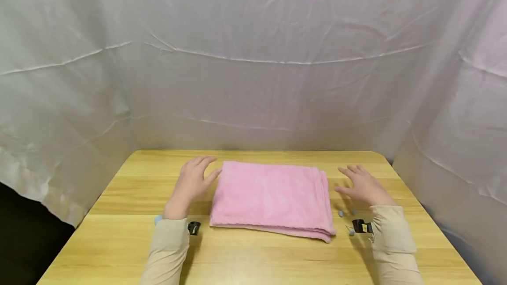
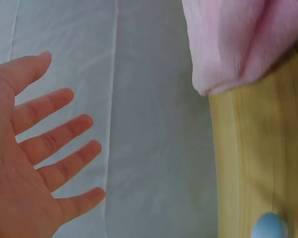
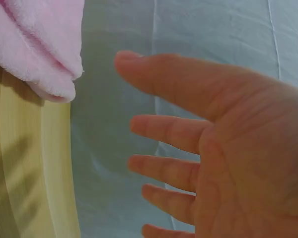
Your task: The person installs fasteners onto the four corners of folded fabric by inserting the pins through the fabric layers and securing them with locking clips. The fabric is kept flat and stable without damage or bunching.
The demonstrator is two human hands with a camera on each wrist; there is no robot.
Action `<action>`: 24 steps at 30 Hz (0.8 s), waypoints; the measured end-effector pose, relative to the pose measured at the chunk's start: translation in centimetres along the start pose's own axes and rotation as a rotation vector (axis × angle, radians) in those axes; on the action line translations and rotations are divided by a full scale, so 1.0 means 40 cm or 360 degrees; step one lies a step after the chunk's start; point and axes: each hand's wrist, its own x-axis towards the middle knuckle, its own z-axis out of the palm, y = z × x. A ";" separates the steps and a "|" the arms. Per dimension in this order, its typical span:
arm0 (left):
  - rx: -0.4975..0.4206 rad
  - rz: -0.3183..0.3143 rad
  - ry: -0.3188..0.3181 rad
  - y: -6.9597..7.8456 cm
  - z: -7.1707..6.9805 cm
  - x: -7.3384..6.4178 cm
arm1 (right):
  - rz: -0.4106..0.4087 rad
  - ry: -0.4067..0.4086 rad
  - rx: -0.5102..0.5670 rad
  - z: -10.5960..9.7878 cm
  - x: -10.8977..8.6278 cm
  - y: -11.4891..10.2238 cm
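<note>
A folded pink fleece blanket point(image 1: 272, 198) lies on the wooden table, its layers showing along the front and right edges. My left hand point(image 1: 192, 182) hovers just beside its left edge, fingers spread and holding nothing. On the other side, my right hand point(image 1: 363, 187) is held off the blanket's right edge, also with nothing in it. Both wrist views show the palms with fingers apart: the left hand point(image 2: 30, 163) and the right hand point(image 3: 238, 148). A corner of the blanket point(image 2: 228, 54) appears in the left wrist view, another blanket corner point(image 3: 44, 54) in the right one.
The wooden table point(image 1: 253, 258) has rounded far corners. Pale fabric sheets point(image 1: 253, 96) hang behind it and on both sides. Small bluish round pieces point(image 1: 340, 213) show near my right wrist; a light blue rounded thing point(image 2: 269, 227) shows in the left wrist view.
</note>
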 end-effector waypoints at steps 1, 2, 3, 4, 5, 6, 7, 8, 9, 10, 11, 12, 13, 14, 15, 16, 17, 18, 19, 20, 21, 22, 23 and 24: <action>-0.0005 0.0025 0.0022 0.006 0.003 0.001 | 0.0005 -0.0009 0.0025 -0.001 -0.001 -0.001; -0.0012 0.0046 0.0039 0.013 0.005 0.001 | 0.0009 -0.0020 0.0048 -0.003 -0.003 -0.002; -0.0017 0.0067 0.0055 0.020 0.006 0.000 | 0.0011 -0.0032 0.0072 -0.004 -0.004 -0.003; -0.0016 0.0086 0.0065 0.028 0.007 -0.002 | 0.0011 -0.0042 0.0093 -0.004 -0.004 -0.004; -0.0015 0.0108 0.0070 0.036 0.009 -0.003 | 0.0017 -0.0054 0.0122 -0.004 -0.004 -0.005; -0.0010 0.0129 0.0071 0.044 0.011 -0.003 | 0.0020 -0.0058 0.0142 -0.005 -0.004 -0.006; -0.0005 0.0151 0.0064 0.052 0.013 -0.003 | 0.0022 -0.0059 0.0154 -0.005 -0.003 -0.006; -0.0001 0.0172 0.0057 0.061 0.015 -0.003 | 0.0019 -0.0058 0.0159 -0.007 -0.002 -0.006; 0.0000 0.0196 0.0051 0.069 0.017 -0.002 | 0.0014 -0.0053 0.0163 -0.007 0.000 -0.006; 0.0007 0.0217 0.0044 0.076 0.020 0.000 | 0.0008 -0.0048 0.0160 -0.008 0.002 -0.005; 0.0010 0.0240 0.0042 0.082 0.022 0.003 | 0.0007 -0.0047 0.0154 -0.009 0.004 -0.004; 0.0015 0.0258 0.0037 0.087 0.024 0.005 | 0.0006 -0.0046 0.0141 -0.010 0.006 -0.003; 0.0017 0.0273 0.0035 0.093 0.025 0.007 | 0.0004 -0.0052 0.0132 -0.011 0.007 -0.001; 0.0017 0.0290 0.0034 0.097 0.027 0.010 | 0.0002 -0.0058 0.0126 -0.012 0.009 0.000; 0.0020 0.0304 0.0027 0.101 0.028 0.012 | -0.0008 -0.0056 0.0120 -0.012 0.009 0.001; 0.0021 0.0316 0.0019 0.106 0.029 0.013 | -0.0016 -0.0055 0.0110 -0.012 0.008 0.003; 0.0013 0.0330 0.0009 0.112 0.030 0.014 | -0.0033 -0.0051 0.0101 -0.011 0.007 0.005; 0.0011 0.0343 -0.0001 0.118 0.031 0.015 | -0.0054 -0.0043 0.0094 -0.009 0.005 0.008; 0.0013 0.0358 -0.0011 0.124 0.033 0.015 | -0.0079 -0.0033 0.0079 -0.005 0.003 0.012; 0.0017 0.0378 -0.0020 0.132 0.036 0.016 | -0.0110 -0.0020 0.0071 -0.001 -0.001 0.017; 0.0020 0.0400 -0.0031 0.140 0.040 0.016 | -0.0141 -0.0004 0.0061 0.004 -0.005 0.023; 0.0015 0.0430 -0.0037 0.148 0.045 0.017 | -0.0169 0.0007 0.0048 0.009 -0.009 0.031; 0.0019 0.0456 -0.0051 0.158 0.051 0.018 | -0.0203 0.0014 0.0037 0.014 -0.014 0.039; 0.0028 0.0480 -0.0067 0.169 0.057 0.020 | -0.0231 0.0020 0.0030 0.019 -0.020 0.047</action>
